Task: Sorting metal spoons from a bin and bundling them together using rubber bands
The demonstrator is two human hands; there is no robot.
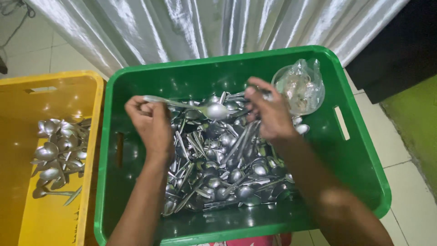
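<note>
Left hand closed on a shiny metal spoon; right hand pinching cutlery above the heap of spoons in the green plastic crate. Crumpled clear bag in the far right corner.

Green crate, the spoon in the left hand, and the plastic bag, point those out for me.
green crate [359, 155]: head view, on its bare right inner wall.
spoon [215, 110]: head view, on its bowl.
left hand [152, 123]: head view, back of the hand.
plastic bag [301, 86]: head view, its crumpled middle.

Silvery curtain, white tiled floor, green wall, dark furniture
</note>
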